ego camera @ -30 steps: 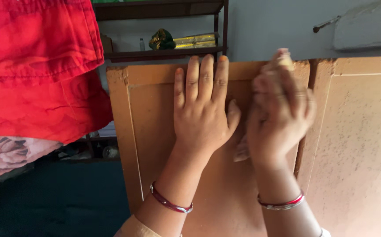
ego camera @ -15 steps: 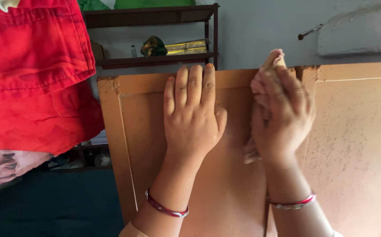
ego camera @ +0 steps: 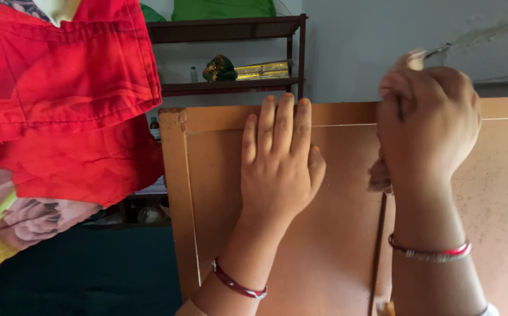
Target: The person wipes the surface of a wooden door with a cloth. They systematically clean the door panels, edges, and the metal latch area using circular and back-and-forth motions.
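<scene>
My left hand (ego camera: 280, 167) lies flat, fingers together, on the front of an orange-brown cabinet door (ego camera: 219, 193), near its top edge. My right hand (ego camera: 426, 123) is closed around a small pale cloth or sanding pad (ego camera: 412, 58) whose tip sticks out above my knuckles. It presses at the top of the seam between this door and the neighbouring right door (ego camera: 500, 193). Both wrists wear red bangles.
Red cloth (ego camera: 60, 99) hangs at the upper left, with a flowered fabric (ego camera: 19, 219) below it. Behind the doors stands a dark wooden shelf (ego camera: 230, 86) holding a gold box, a small bottle and green items. A grey wall is at the upper right.
My right hand has moved up and to the right along the top of the door seam with the pad. My left hand stays flat on the door. The view shifted slightly.
</scene>
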